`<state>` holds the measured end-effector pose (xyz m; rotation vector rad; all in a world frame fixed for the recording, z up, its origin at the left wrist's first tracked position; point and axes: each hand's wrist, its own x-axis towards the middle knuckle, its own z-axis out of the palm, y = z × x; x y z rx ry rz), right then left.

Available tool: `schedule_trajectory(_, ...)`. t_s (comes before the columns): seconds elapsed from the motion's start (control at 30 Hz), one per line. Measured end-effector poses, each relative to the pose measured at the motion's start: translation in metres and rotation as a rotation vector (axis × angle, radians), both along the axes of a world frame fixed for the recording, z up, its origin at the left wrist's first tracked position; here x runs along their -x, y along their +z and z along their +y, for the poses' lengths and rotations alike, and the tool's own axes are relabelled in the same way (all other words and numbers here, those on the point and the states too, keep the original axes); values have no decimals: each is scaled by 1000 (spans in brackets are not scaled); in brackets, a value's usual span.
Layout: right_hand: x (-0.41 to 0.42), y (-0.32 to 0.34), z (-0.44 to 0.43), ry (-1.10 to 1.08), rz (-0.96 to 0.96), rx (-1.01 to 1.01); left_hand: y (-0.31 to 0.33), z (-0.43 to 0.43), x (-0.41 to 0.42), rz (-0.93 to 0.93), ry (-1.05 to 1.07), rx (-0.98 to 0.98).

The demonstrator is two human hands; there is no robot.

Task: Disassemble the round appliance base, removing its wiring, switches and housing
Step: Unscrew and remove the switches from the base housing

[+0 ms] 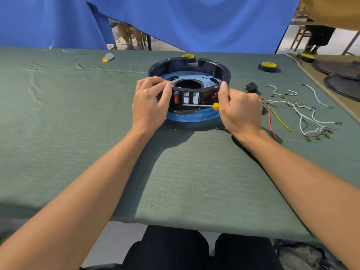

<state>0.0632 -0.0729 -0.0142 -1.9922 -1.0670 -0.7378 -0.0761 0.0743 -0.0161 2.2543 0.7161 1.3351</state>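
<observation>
The round appliance base (194, 65), a black ring housing on a blue plate (191, 117), sits on the green cloth ahead of me. A red switch (176, 98) shows in its near wall. My left hand (150, 104) grips the housing's near-left wall beside that switch. My right hand (240, 112) holds a yellow-handled screwdriver (202, 105), its shaft lying across the near wall toward the switch, while the thumb presses on the rim at the right. Removed wires (303, 112), white, red and yellow-green, lie on the cloth to the right.
A small black part (251, 87) lies beside the wires. Two yellow-topped black caps (268, 66) (189, 57) sit behind and right of the base. A yellow and grey scrap (107, 57) lies far left. Dark round bases (344, 82) stand at the right edge. Blue curtain behind.
</observation>
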Motion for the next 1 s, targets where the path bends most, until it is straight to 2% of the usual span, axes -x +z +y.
schedule_trajectory(0.1, 7, 2, -6, 43, 29, -59, -1, 1, -1, 0, 8, -5)
schedule_trajectory(0.4, 14, 1, -4, 77, -5, -56, -1, 2, 0, 8, 13, -23)
schedule_trajectory(0.63, 11, 3, 1, 16, -141, -42, 1, 0, 1, 3, 2, -6)
schedule_trajectory(0.8, -3, 0, 12, 67, 77, 51, 4, -3, 2, -32, -7, 44)
schedule_trajectory(1.0, -11, 2, 14, 123, 242, 86, 5, -4, 1, -32, 1, 53)
